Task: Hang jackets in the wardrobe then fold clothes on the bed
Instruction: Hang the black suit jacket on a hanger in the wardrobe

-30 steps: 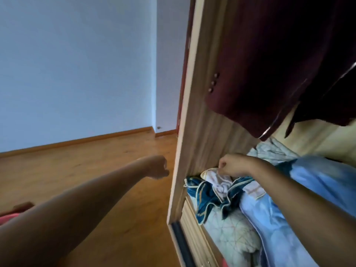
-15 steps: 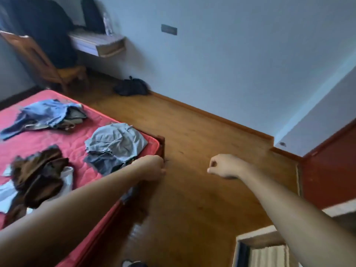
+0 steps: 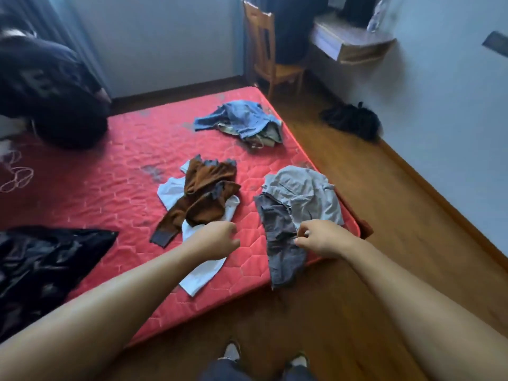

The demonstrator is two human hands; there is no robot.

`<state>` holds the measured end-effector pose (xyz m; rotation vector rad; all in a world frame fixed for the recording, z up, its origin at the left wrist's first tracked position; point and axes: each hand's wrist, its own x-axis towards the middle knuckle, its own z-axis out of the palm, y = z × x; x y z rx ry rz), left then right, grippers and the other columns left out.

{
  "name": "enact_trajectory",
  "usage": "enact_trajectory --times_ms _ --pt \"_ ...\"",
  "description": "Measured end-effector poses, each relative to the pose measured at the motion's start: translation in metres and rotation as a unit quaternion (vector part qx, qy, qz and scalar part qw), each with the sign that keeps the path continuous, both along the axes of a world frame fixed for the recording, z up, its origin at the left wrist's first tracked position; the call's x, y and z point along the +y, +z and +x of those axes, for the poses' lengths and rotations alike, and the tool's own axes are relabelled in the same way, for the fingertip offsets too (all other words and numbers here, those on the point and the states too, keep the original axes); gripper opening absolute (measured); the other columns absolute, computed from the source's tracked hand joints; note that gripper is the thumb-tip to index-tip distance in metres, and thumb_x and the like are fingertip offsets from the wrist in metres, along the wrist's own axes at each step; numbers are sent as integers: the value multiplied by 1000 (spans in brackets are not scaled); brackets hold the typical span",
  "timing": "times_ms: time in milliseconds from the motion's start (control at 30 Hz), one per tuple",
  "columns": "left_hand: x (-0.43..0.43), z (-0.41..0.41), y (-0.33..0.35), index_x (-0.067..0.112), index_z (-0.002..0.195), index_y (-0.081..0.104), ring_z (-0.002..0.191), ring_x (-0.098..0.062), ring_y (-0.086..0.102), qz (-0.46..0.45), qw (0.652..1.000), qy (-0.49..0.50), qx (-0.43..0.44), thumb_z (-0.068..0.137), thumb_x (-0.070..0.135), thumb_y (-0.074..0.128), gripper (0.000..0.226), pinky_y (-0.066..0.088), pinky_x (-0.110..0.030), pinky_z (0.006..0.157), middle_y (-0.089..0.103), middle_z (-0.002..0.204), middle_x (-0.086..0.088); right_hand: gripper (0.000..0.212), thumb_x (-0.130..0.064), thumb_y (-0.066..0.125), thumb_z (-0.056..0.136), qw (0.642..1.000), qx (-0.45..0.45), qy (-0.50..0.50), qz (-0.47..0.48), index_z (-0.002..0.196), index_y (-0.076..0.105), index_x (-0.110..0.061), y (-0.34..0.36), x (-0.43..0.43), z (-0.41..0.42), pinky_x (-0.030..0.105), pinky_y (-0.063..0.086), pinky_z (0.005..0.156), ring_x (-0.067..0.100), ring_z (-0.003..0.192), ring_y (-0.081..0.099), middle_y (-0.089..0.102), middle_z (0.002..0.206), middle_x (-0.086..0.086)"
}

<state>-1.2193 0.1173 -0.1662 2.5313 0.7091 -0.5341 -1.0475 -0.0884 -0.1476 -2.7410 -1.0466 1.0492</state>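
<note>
Loose clothes lie on a red mattress [image 3: 115, 188]. A brown garment [image 3: 204, 193] is crumpled on top of a white one [image 3: 202, 273]. At the near right corner a light grey garment [image 3: 308, 193] overlaps a dark grey one [image 3: 280, 243] that hangs over the edge. Blue denim clothes [image 3: 242, 119] lie farther back. My left hand [image 3: 217, 239] hovers over the white garment with loosely curled fingers and holds nothing. My right hand [image 3: 324, 237] is loosely curled just above the dark grey garment; I cannot see a grip.
A black shiny garment [image 3: 41, 265] covers the mattress's near left. A dark pile [image 3: 49, 92] sits at the far left. A wooden chair [image 3: 270, 56], a wall shelf [image 3: 351, 42] and a black bag [image 3: 353, 119] on the wooden floor stand beyond the bed.
My view swung from the wardrobe round to the bed. My right hand left the clothes in the wardrobe, and both hands now reach over the mattress near the grey and white garments.
</note>
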Motion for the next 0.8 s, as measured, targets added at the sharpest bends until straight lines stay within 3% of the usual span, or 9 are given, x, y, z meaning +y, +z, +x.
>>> enact_trajectory --times_ms 133,233,300,467,633,800 --pt "25 -13 -24 12 121 66 107 -28 64 -13 994 105 5 95 32 52 36 45 -31 77 70 118 -7 29 -49 56 90 995 20 94 9 104 67 -26 -23 65 21 42 53 93 25 108 64 71 112 1" --pt "32 -14 -31 13 109 67 94 -31 65 -10 986 162 23 93 32 50 30 44 -34 65 71 104 -6 31 -48 54 87 987 25 156 14 102 66 -23 -36 101 34 42 53 90 28 105 64 71 109 3" --pt "31 -11 -34 11 104 66 88 -30 65 -12 978 204 35 91 32 49 30 51 -43 69 70 98 -9 31 -44 55 90 980 38 192 13 105 67 -21 -42 121 48 41 53 90 28 104 65 71 108 4" --pt "26 -9 -42 17 94 62 97 -28 67 -38 955 289 46 87 33 49 22 55 -47 80 71 106 -10 33 -42 56 92 965 50 256 6 112 68 -20 -51 165 69 42 53 93 26 105 64 71 114 4" --pt "25 -19 -50 16 130 63 108 -23 64 -49 941 329 61 93 29 49 42 49 -34 78 67 125 -5 30 -39 56 95 950 57 307 -10 113 68 -19 -64 192 64 39 54 88 25 103 64 70 113 3" --pt "32 -47 -54 17 133 61 111 -23 63 -49 929 361 57 93 31 51 44 48 -32 80 66 129 -5 23 -40 56 91 935 63 348 -20 96 68 -21 -73 214 34 35 52 69 20 83 64 69 92 0"
